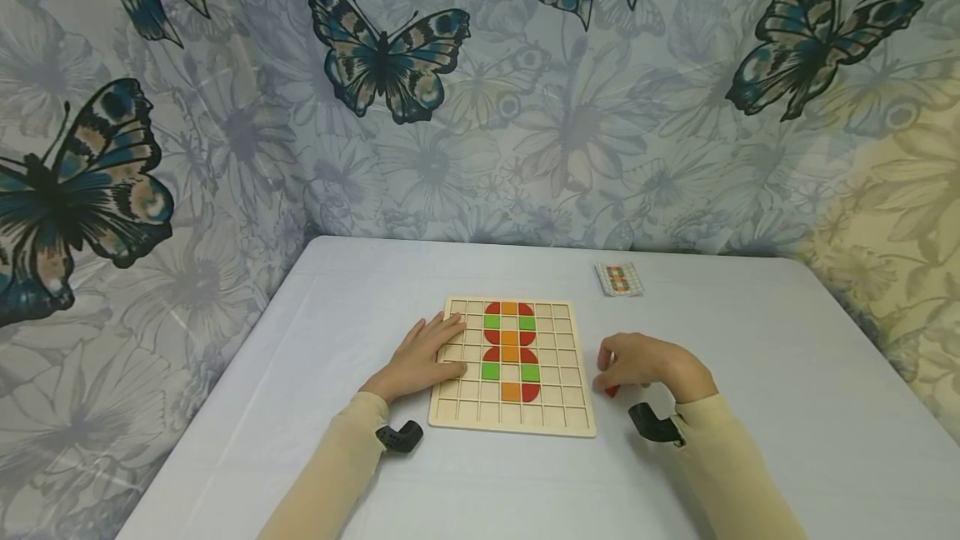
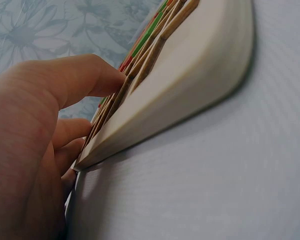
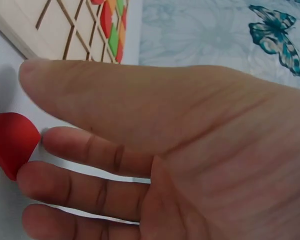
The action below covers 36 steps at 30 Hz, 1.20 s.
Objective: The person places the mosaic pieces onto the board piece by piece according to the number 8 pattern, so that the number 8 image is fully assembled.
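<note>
A wooden grid board [image 1: 566, 417] lies flat on the table, with red rounded pieces [image 1: 531, 392], orange squares [image 1: 511, 392] and green squares [image 1: 491, 372] set in its middle columns. My left hand [image 1: 414, 361] rests on the board's left edge, fingers and thumb spread over the rim. In the left wrist view the thumb [image 2: 85, 80] touches the grid ridges. To the right of the board, my right hand [image 1: 651, 363] is low over the table. A loose red rounded piece [image 3: 12, 142] lies at its fingertips; the thumb is apart from it.
A small stack of pattern cards [image 1: 619, 279] lies on the white tablecloth [image 1: 360, 290] beyond the board, to the right. Behind the table hangs a butterfly-print cloth [image 1: 585, 132]. Each wrist wears a black camera mount [image 1: 656, 423].
</note>
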{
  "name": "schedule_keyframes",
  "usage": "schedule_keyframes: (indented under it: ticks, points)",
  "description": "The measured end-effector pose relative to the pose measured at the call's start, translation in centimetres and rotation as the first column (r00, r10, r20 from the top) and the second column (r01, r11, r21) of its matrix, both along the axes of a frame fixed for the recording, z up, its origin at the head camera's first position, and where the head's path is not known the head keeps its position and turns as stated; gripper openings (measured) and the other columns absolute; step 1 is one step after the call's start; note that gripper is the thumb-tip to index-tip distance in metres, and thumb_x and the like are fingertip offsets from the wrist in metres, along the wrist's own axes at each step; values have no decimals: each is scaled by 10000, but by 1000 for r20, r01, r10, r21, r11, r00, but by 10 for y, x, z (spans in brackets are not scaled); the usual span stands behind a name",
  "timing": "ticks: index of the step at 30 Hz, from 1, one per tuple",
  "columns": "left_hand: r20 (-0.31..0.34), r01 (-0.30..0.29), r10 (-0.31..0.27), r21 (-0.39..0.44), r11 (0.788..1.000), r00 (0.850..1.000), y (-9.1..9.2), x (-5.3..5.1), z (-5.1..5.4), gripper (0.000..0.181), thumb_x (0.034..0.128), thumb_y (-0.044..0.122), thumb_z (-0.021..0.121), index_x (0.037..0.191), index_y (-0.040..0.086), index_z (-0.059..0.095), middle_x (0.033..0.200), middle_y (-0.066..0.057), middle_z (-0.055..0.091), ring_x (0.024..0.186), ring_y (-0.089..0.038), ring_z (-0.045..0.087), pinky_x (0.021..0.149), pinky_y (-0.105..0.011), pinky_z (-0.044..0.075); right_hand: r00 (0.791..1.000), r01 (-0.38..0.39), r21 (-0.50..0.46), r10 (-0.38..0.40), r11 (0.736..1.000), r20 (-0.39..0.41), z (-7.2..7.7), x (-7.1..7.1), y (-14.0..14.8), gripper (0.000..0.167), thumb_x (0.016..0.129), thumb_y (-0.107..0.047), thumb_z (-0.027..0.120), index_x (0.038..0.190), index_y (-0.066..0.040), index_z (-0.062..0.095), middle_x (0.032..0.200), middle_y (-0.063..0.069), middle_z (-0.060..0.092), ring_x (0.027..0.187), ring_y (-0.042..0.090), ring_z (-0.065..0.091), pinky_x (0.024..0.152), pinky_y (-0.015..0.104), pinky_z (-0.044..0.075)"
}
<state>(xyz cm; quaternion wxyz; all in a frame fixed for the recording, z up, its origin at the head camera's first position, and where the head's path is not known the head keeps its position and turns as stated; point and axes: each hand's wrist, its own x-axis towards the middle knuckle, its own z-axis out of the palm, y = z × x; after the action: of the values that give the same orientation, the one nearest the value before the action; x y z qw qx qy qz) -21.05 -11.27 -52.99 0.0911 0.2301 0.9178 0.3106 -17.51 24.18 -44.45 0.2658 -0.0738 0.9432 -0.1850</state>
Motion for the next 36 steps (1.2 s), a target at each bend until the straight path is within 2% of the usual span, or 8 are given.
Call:
schedule_keyframes:
  ticks: [8,15,21,28,36]
  points:
    - [0,1,-1,12,1000,1000,0,1,1,748,904,430,632,1564,160,407,1681,4,292,1604,-238,121,1320,-481,-11,1000,-6,41,7,999,-10,-1,0,-1,174,857,-185,746,929,-90,619,830,25,609,697,181,514,597,285,419]
    - [-3,0,0,0,1000,1000,0,2,1,742,911,425,631,1567,164,403,1682,7,288,1603,-234,120,1321,-475,-13,1000,-21,43,22,999,-22,-2,0,-3,132,862,-157,741,893,-99,627,787,2,643,706,174,529,604,283,431]
    - [-1,1,-1,5,1000,1000,0,1,1,743,903,413,639,1564,165,408,1682,4,288,1604,-230,116,1321,-476,-7,1000,-17,51,17,999,-9,-4,-2,-4,163,845,-169,766,894,-98,628,772,-20,678,708,164,538,610,281,432]
    - [0,3,-3,13,1000,1000,0,2,0,744,898,411,641,1562,166,411,1684,7,285,1605,-229,114,1320,-480,-2,1000,-9,98,12,995,-23,-5,-3,-1,233,830,-217,784,912,-88,608,843,24,614,773,183,537,648,304,434]
    - [9,1,-1,12,1000,1000,-1,1,0,750,899,414,640,1566,165,404,1686,8,280,1605,-225,112,1321,-470,0,1000,-6,80,6,997,-4,-3,-1,-1,226,834,-193,771,943,-89,602,810,15,621,745,177,534,642,295,438]
